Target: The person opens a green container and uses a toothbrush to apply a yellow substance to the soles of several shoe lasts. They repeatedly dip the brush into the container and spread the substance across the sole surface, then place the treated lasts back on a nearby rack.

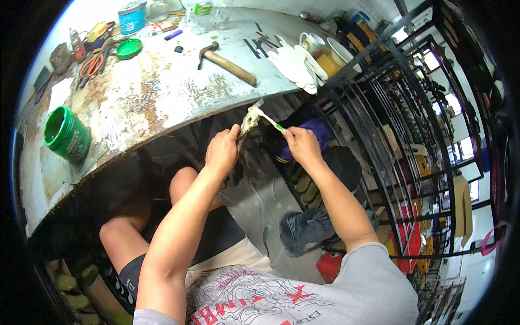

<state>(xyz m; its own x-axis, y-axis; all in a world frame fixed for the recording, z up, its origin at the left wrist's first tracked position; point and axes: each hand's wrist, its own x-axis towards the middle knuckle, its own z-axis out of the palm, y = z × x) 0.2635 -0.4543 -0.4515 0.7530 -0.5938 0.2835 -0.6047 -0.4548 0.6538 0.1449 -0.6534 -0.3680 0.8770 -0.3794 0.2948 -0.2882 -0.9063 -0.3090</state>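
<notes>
Just past the bench's front edge, my left hand is closed on a crumpled cream-yellow piece whose kind I cannot make out. My right hand pinches a toothbrush with a white neck and green on its handle. The brush's head end meets the cream piece, and its bristles are hidden there. Nearest to both hands on the bench lies a claw hammer with a wooden handle.
A green tub stands at the bench's left. Behind it lie orange-handled scissors and a green lid, near a blue tub. White flat pieces are piled at the right. Metal racks rise on the right.
</notes>
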